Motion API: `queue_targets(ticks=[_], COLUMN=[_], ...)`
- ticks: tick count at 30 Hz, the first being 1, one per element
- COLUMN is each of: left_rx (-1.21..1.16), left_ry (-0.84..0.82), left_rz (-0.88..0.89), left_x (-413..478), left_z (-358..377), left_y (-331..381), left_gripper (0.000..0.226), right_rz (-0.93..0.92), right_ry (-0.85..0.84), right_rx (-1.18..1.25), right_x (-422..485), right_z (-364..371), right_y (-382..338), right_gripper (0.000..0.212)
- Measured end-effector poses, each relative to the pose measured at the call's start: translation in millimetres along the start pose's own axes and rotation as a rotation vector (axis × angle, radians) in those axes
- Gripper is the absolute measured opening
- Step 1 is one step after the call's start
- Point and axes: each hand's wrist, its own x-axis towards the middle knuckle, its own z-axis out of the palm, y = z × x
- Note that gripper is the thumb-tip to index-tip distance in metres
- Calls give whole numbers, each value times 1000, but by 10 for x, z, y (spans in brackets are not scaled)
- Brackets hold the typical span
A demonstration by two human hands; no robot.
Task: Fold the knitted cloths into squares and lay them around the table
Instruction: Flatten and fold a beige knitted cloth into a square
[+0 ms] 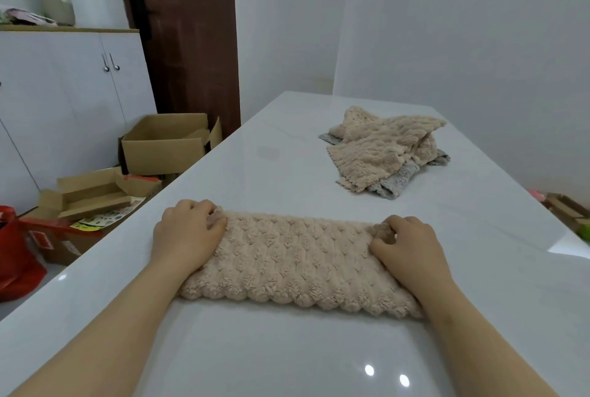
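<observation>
The beige cloth (pixel 297 262) lies as a long strip on the bench (pixel 287 348), stretched between the fingers (pixel 217 221). The left hand (pixel 188 233) and right hand (pixel 408 246) each pinch a far corner. Uneven pulling could skew the next fold, and the plush layers may slide apart. The unfolded pile (pixel 386 150) lies well beyond them.

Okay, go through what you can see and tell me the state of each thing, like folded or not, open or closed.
Beige cloth: folded to a long strip, flat on the table.
Left hand: grips its left end.
Right hand: grips its right end.
Cloth pile: unfolded, heaped.
Cardboard box: flaps open.
Cabinet doors: closed.
</observation>
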Motion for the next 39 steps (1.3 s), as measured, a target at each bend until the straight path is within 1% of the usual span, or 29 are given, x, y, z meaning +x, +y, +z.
queue_targets(ticks=[3, 5, 8, 11, 13, 17, 19, 21, 23, 25, 27, 28, 29, 31, 32, 33, 34, 35, 38, 39], left_rx=[3, -118, -306, -484, -603, -734, -786, -817, -752, -565, -413, -364, -320, -255, -248, -264, -305, -377, -682, -775], left_ry=[-43, -55, -46, -39, -37, -29, -39, -45, -33, -27, -49, -63, -75, -100, -110, -118, -120, -121, -137, -159], left_rz=[14, 17, 20, -33, -74, -108, -131, -143, -114, -79, -73, -65, -49, -10, -2, -3, -10, -24, -69, -78], left_x=[33, 31, 16, 9, 12, 20, 33, 53, 80, 105, 111, 108, 98, 87, 84, 80, 80, 78, 84, 81], left_z=[15, 1, -26, -71, -102, -131, -135, -135, -119, -86, -61, -52, -53, -48, -49, -54, -61, -70, -127, -155], left_y=[-19, -43, -57, -48, -45, -34, -12, -7, -25, -53, -49, -36, -15, 8, 15, 19, 24, 29, 43, 45], left_gripper=[25, 18, 9, 5, 5, 8, 9, 11, 10, 12, 15, 17, 19, 22, 21, 16, 12, 10, 5, 5], right_rz=[47, 64, 66, 63, 53, 108, 146, 162, 153, 103, 58, 64, 83, 121, 134, 137, 138, 133, 101, 87], right_ry=[-39, -51, -59, -75, -44, -43, -34, 19, 80, 110, 86, 49, 15, -34, -53, -67, -85, -102, -94, -84], right_rx=[4, -13, -7, 81, 190, 589, 730, 786, 716, 525, 315, 212, 134, 63, 47, 30, 16, 14, 109, 168], right_x=[37, 38, 45, 60, 71, 68, 73, 91, 97, 96, 96, 94, 103, 117, 123, 133, 133, 129, 125, 115], right_z=[9, 14, 15, 19, 16, -41, -40, -27, -10, 16, 60, 73, 84, 73, 60, 60, 55, 50, 30, 19], right_y=[22, 23, 26, 50, 81, 106, 109, 97, 76, 54, 33, 19, 21, 15, 7, 12, 12, 16, 36, 36], right_gripper=[27, 32, 31, 20, 4, 21, 22, 19, 17, 14, 12, 15, 24, 37, 38, 31, 21, 16, 7, 8])
